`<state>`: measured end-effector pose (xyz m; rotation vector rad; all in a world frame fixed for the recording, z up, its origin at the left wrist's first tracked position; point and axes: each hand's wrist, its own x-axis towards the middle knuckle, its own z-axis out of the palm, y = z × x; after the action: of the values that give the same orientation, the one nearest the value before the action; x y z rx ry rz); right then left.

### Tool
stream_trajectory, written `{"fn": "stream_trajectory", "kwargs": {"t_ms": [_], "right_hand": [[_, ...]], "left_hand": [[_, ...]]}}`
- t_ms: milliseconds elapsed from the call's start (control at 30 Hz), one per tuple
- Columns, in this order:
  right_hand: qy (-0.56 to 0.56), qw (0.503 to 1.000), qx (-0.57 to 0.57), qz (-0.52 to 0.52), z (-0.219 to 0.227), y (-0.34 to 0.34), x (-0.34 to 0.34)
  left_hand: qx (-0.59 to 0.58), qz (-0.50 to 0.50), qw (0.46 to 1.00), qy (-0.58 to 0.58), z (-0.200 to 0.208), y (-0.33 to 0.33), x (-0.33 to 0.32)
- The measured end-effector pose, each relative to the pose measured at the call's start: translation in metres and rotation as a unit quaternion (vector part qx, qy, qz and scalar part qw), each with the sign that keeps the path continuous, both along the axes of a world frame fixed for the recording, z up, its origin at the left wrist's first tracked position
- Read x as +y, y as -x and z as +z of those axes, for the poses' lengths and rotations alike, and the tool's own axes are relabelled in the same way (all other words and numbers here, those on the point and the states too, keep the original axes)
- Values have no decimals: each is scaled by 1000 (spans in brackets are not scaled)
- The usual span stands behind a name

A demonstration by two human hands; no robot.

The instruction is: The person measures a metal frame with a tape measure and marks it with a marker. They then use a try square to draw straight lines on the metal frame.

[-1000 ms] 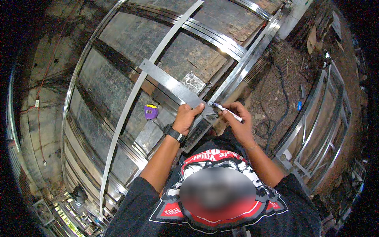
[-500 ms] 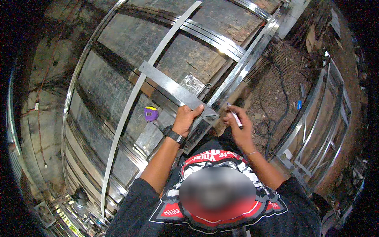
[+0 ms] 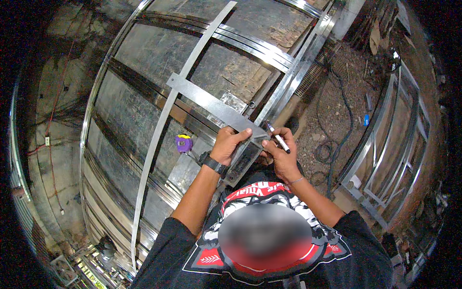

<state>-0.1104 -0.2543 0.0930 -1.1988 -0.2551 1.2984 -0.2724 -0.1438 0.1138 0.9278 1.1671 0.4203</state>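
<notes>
Strip of pale metal (image 3: 157, 130), long and narrow, crosses the workbench from one o'clock down to seven; being so thin, it would probably bend if lifted by one end, so two well-parted holds would suit it. Lying across it at its far end is a short flat bar (image 3: 207, 102), which slants from between ten and eleven o'clock down toward the hands. It looks stiff and fairly light, smooth enough to slide, and best pressed flat near its close end or lifted by both edges. Purple tape measure (image 3: 183, 143) rests at nine o'clock from the left hand (image 3: 227, 145): compact, likely sturdy, easily picked up around its case. That hand clamps the bar's near end, thumb on top, fingers curled around the side. Between four and five o'clock from it sits a dark metal section (image 3: 244, 163), rigid by its look, perhaps sharp along its rims, so better grasped on the flat sides. Just past three o'clock, the right hand (image 3: 284, 156) is curled around a white marker (image 3: 280, 139), whose tip points to eleven o'clock; slim and light, it handles best low on the barrel. Whether the thumb also presses the metal, I cannot tell.
</notes>
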Motion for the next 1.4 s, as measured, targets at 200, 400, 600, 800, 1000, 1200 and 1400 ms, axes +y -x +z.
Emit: {"fn": "stream_trajectory", "kwargs": {"t_ms": [200, 400, 600, 800, 1000, 1200, 1400], "right_hand": [[5, 1000, -17, 13, 0, -4, 3], [13, 1000, -16, 17, 0, -1, 3], [-13, 994, -105, 23, -5, -2, 0], [-34, 988, -147, -25, 16, -24, -5], [-48, 976, -192, 95, 23, -30, 12], [-59, 975, -175, 127, 16, -29, 20], [-65, 966, -213, 131, 12, -29, 17]], "left_hand": [[-51, 26, 998, 18, -5, -2, 0], [-19, 34, 999, -3, 3, -4, -4], [-73, 43, 996, 19, -14, 0, -5], [-58, 65, 996, -14, -6, -4, -6], [-21, 40, 999, -30, -17, 0, -4], [-32, 61, 998, -6, -7, -3, -5], [-53, 50, 997, -1, 3, -4, -5]]}}
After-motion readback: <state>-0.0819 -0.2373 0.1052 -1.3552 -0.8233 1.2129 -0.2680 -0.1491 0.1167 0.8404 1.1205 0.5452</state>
